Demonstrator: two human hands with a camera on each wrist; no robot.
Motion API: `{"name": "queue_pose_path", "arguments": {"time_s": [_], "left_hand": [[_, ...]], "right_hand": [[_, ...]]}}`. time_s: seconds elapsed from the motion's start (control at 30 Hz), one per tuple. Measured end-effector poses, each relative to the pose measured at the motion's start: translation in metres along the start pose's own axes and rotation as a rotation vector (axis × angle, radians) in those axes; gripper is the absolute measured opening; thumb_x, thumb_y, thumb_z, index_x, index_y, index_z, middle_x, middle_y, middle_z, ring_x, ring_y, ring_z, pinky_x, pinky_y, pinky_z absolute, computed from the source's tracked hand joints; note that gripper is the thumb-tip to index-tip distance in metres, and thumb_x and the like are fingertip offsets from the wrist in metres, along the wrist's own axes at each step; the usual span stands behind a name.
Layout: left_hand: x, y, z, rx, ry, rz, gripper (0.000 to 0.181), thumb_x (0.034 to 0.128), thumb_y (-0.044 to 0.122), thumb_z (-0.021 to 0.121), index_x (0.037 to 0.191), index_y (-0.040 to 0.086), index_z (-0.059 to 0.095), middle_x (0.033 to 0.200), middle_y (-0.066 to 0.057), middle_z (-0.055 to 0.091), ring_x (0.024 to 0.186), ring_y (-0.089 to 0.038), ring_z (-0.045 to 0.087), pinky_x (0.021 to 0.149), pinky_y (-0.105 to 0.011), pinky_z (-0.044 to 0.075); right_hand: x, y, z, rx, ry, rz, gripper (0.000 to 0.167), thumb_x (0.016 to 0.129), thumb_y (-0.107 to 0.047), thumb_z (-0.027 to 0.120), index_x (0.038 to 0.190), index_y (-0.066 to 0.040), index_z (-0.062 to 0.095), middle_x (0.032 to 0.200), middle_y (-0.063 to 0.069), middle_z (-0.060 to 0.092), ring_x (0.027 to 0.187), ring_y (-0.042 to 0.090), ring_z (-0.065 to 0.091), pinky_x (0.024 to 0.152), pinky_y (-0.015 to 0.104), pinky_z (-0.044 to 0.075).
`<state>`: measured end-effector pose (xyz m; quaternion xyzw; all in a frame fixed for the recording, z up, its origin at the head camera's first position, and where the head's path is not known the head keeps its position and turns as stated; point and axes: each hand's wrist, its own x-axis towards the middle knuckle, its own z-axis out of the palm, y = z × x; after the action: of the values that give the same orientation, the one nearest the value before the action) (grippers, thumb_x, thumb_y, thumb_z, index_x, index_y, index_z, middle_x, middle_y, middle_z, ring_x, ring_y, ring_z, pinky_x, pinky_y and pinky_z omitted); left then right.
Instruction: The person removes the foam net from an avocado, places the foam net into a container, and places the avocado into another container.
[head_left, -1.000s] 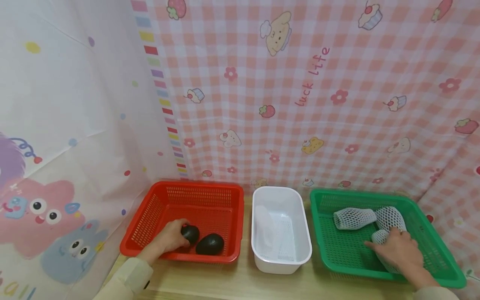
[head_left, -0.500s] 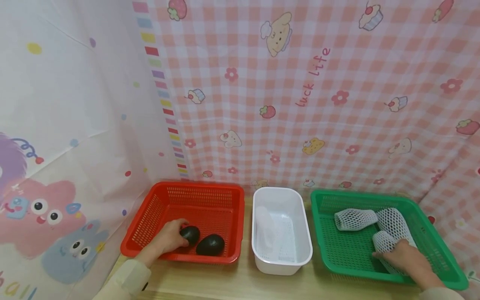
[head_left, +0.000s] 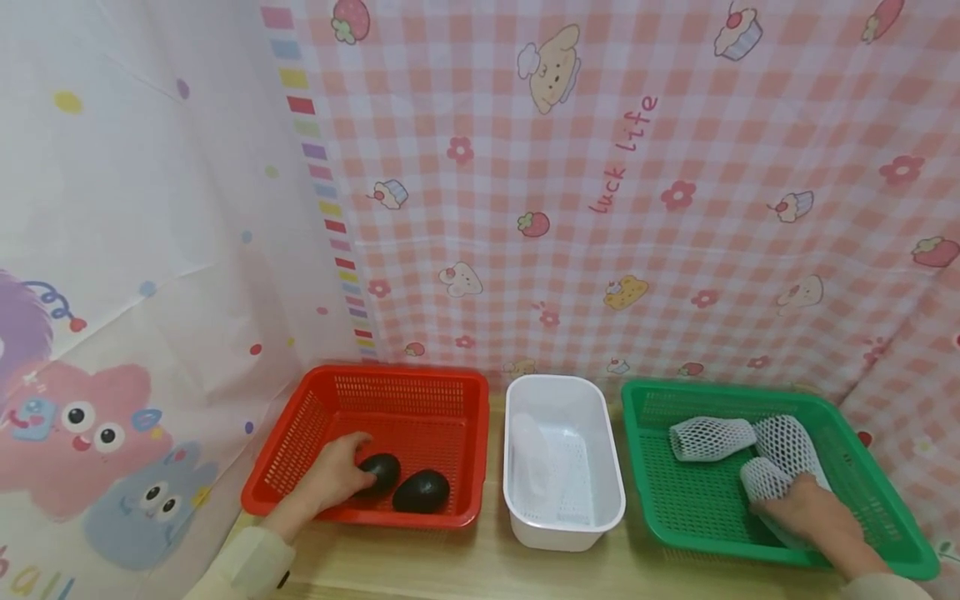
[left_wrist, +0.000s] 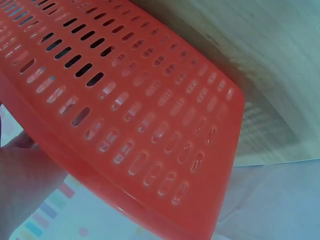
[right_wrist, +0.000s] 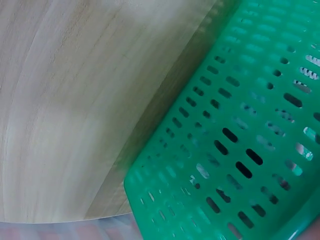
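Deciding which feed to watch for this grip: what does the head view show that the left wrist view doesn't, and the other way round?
Only the head view shows the pair of dark oval fruits, the white bin, the green basket with white netted items, and the right hand.

Only the left wrist view shows the slotted outer side of the red basket close up; whatever is behind the slots is unclear.

Both show the red basket, part of the left hand, and the wooden tabletop.
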<state>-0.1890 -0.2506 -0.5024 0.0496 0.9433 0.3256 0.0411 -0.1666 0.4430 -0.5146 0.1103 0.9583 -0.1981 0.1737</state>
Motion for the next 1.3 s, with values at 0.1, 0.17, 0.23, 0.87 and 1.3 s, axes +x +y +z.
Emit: {"name": "queue_pose_path", "arguments": {"time_s": [0.1, 0.17, 0.23, 0.87, 1.3], "left_hand": [[-0.003, 0.001, 0.000, -0.005, 0.025, 0.009, 0.063, 0.0802, 0.001, 0.085, 0.136, -0.011, 0.059, 0.129, -0.028, 0.066, 0.120, -0.044, 0.062, 0.098, -0.056, 0.053], [-0.005, 0.002, 0.000, -0.005, 0.037, 0.012, 0.062, 0.0815, 0.001, 0.084, 0.137, -0.011, 0.058, 0.131, -0.029, 0.065, 0.122, -0.045, 0.062, 0.099, -0.057, 0.052], [-0.007, 0.003, 0.000, 0.002, 0.051, 0.024, 0.062, 0.0825, 0.002, 0.084, 0.137, -0.011, 0.058, 0.132, -0.030, 0.063, 0.123, -0.045, 0.061, 0.099, -0.058, 0.051], [-0.014, 0.014, -0.012, -0.057, 0.224, 0.053, 0.060, 0.0886, 0.012, 0.082, 0.141, -0.005, 0.057, 0.140, -0.028, 0.059, 0.129, -0.046, 0.057, 0.106, -0.062, 0.046], [-0.023, 0.025, -0.010, -0.090, 0.331, 0.136, 0.057, 0.0872, 0.015, 0.086, 0.136, -0.001, 0.062, 0.137, -0.022, 0.062, 0.126, -0.043, 0.060, 0.104, -0.061, 0.048]], "right_hand": [[-0.003, -0.002, -0.001, -0.005, 0.017, -0.001, 0.101, 0.088, -0.057, 0.071, 0.125, 0.029, 0.034, 0.107, 0.046, 0.057, 0.091, 0.052, 0.063, 0.069, 0.063, 0.052], [-0.005, -0.004, 0.000, -0.001, 0.030, 0.002, 0.106, 0.088, -0.060, 0.070, 0.128, 0.030, 0.031, 0.112, 0.048, 0.055, 0.094, 0.056, 0.062, 0.069, 0.063, 0.052], [-0.007, -0.005, 0.000, 0.010, 0.054, 0.001, 0.108, 0.087, -0.060, 0.071, 0.130, 0.030, 0.029, 0.115, 0.049, 0.054, 0.096, 0.058, 0.062, 0.069, 0.063, 0.052], [-0.033, -0.032, -0.012, 0.091, 0.271, -0.043, 0.112, 0.089, -0.059, 0.074, 0.143, 0.026, 0.026, 0.130, 0.053, 0.044, 0.106, 0.065, 0.055, 0.077, 0.065, 0.049], [-0.054, -0.057, -0.011, 0.187, 0.393, -0.091, 0.105, 0.089, -0.055, 0.078, 0.144, 0.021, 0.030, 0.127, 0.048, 0.049, 0.101, 0.055, 0.060, 0.070, 0.056, 0.053]]}}
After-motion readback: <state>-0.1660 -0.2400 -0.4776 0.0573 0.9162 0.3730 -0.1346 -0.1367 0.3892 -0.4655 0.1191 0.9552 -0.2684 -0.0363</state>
